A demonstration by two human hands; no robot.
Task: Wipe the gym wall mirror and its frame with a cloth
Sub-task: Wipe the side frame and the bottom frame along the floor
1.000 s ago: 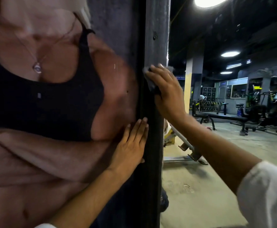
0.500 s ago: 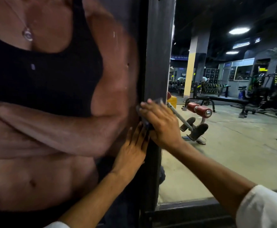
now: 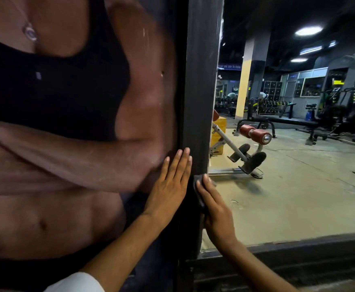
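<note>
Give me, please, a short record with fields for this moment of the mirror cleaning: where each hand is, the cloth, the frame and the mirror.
left hand: open and flat, resting on the poster at the frame's edge
right hand: pressing the cloth against the frame
cloth: dark, mostly hidden under the fingers
frame: dark upright post; bottom rail runs below the glass
mirror: right of the post, showing gym floor and a bench

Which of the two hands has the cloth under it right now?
The right hand: it presses the dark cloth against the vertical frame post. The left hand lies flat and bare on the poster beside it.
</note>
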